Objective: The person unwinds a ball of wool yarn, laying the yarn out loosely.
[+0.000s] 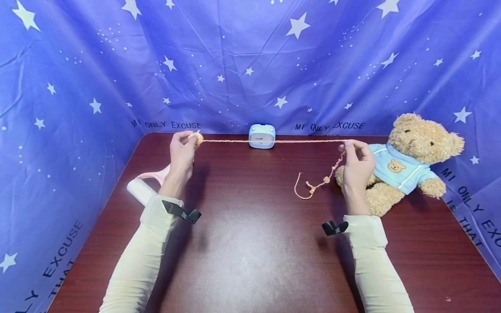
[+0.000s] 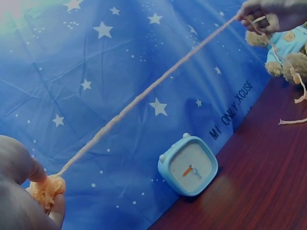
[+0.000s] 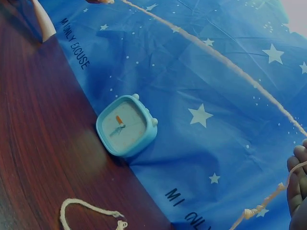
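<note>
A peach-coloured cord (image 1: pixel 235 141) is stretched straight and nearly level between both hands above the back of the table. My left hand (image 1: pixel 183 150) pinches a small bundled clump of the same cord (image 2: pixel 48 190) between thumb and fingers. At the other end, my right hand (image 1: pixel 357 163) pinches the cord with thumb and fingertips. Below the right hand hangs the cord's loose tail (image 1: pixel 326 179), with several knots in it and a curled end. In the right wrist view only some fingers (image 3: pixel 298 179) show at the edge.
A light blue clock (image 1: pixel 262 136) stands at the table's back edge, behind the cord. A teddy bear in a blue sweater (image 1: pixel 403 165) sits at the right. Beside the left forearm lies a white and pink object (image 1: pixel 141 191), partly hidden. Starry blue cloth (image 1: pixel 235 52) surrounds the table (image 1: pixel 266 243).
</note>
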### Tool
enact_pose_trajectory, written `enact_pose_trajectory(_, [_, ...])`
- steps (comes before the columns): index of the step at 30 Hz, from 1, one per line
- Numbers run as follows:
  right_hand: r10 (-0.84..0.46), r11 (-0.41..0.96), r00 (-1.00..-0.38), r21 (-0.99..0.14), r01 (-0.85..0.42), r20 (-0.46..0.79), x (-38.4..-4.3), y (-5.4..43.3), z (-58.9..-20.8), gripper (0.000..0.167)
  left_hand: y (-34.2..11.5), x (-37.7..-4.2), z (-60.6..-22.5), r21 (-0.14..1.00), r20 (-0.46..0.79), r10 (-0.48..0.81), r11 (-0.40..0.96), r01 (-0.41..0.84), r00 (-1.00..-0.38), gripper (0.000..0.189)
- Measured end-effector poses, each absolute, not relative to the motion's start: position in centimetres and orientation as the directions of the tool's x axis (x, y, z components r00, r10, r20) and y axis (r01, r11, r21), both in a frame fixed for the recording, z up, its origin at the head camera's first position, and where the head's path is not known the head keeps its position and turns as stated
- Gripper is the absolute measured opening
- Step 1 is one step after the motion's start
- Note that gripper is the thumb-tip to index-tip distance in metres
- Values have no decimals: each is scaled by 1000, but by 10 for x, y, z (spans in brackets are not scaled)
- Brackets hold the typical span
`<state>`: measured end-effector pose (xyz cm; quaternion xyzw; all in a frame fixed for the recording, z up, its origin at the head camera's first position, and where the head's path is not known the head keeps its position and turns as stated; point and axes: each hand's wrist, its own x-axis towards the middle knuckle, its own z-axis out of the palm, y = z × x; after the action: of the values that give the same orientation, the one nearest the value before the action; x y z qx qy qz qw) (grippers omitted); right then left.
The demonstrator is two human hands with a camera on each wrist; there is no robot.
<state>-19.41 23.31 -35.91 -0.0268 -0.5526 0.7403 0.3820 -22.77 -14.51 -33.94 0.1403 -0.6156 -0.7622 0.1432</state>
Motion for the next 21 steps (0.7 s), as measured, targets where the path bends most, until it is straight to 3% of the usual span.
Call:
enact_pose_trajectory(9, [513,-6,-778,-905,-425,362,-194,237,-367,6,-143,-226,-338,965,-22,-350,-253,72,-937,23])
enact_pose_trajectory(15, [421,231,-852,-945,-230,310,-186,230,-368,17,-142,-225,-338,990,2,-323,-136,49,-946,27])
enact_pose_trajectory(21, [271,515,-919,-850,-113,287,-198,234,-402,24,-139,-224,-337,985,17,-233,-161,56,-972,42])
